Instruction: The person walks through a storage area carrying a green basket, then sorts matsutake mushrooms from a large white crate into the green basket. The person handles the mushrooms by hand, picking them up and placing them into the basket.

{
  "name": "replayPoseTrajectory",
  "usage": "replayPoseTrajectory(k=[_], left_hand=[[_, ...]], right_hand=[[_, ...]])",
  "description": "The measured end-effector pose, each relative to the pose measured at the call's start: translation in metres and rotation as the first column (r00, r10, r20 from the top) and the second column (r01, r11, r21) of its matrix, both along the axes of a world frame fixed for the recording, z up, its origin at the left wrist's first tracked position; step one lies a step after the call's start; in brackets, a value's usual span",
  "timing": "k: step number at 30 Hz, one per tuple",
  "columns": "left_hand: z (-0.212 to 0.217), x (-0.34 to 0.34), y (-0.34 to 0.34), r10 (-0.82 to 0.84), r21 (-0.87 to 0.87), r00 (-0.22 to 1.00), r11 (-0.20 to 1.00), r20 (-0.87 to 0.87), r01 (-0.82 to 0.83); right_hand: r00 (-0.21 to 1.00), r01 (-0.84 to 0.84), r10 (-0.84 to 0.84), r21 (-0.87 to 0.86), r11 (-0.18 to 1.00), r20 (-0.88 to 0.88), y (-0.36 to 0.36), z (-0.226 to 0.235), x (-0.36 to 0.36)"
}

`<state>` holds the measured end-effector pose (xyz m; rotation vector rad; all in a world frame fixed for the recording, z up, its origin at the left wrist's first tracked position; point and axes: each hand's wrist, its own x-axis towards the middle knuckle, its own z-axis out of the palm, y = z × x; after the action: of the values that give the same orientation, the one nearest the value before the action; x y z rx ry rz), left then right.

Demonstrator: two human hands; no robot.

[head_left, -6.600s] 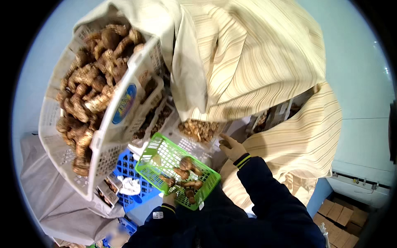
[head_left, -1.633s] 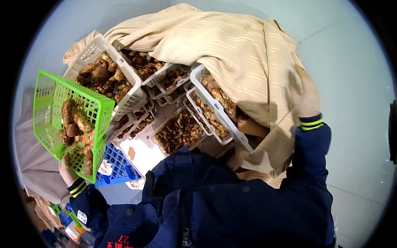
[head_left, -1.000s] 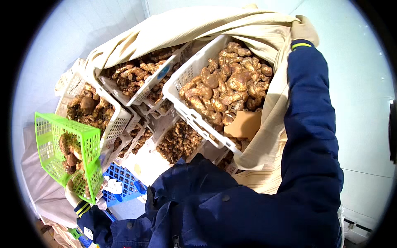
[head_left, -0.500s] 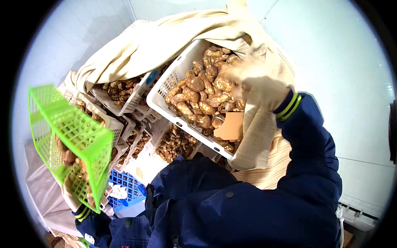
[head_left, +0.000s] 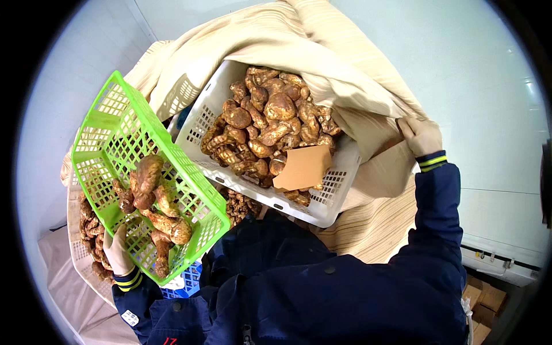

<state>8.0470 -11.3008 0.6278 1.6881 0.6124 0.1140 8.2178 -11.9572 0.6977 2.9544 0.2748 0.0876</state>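
Note:
My gloved left hand [head_left: 119, 253] grips a bright green plastic basket [head_left: 150, 123] by its lower left side, its fingers partly hidden by the basket. Several brown mushrooms [head_left: 164, 221] lie loose in the basket, which is tilted. My gloved right hand [head_left: 421, 136] pinches the edge of a beige striped cloth [head_left: 368, 75] and holds it out to the right. Between my hands stands a white plastic crate [head_left: 339, 192], heaped with brown mushrooms [head_left: 270, 118]. A torn piece of cardboard [head_left: 303, 167] lies on the mushrooms at the crate's near right corner.
Behind the green basket, another white crate [head_left: 75, 244] holds more mushrooms. Smaller mushrooms [head_left: 244, 207] show below the big crate's near edge. Part of a blue plastic crate [head_left: 192, 276] appears under the basket. Pale walls [head_left: 489, 86] rise behind, and wooden blocks [head_left: 486, 299] lie at lower right.
The green basket has swung right and tipped so its inside faces me. My right hand has moved right, drawing the cloth off the crate's right side. The view has shifted as well.

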Motion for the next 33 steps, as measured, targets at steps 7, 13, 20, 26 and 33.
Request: replayPoseTrajectory(k=[7,13,20,26,33], left_hand=[[-0.002,0.008,0.005,0.028,0.038,1.0,0.999,-0.005,-0.028],[-0.001,0.01,0.0,0.052,-0.029,0.996,0.998,-0.068,-0.054],[-0.003,-0.003,0.006,0.077,0.049,0.995,0.996,-0.07,-0.074],[0.006,-0.001,0.0,0.097,0.079,0.987,0.993,-0.128,-0.087],[0.009,0.011,-0.017,0.122,0.173,0.991,0.979,-0.051,-0.112]], right_hand=[[0.989,-0.139,0.104,0.385,0.913,0.11,0.082,-0.004,0.009],[0.919,-0.276,0.285,-0.073,0.958,0.272,0.123,-0.026,0.054],[0.939,-0.032,-0.042,0.209,0.977,0.34,0.106,0.029,0.19],[0.569,-0.238,-0.11,0.291,0.926,0.815,0.141,0.091,0.246],[0.989,0.087,-0.115,0.258,0.962,0.094,0.09,-0.042,0.285]])
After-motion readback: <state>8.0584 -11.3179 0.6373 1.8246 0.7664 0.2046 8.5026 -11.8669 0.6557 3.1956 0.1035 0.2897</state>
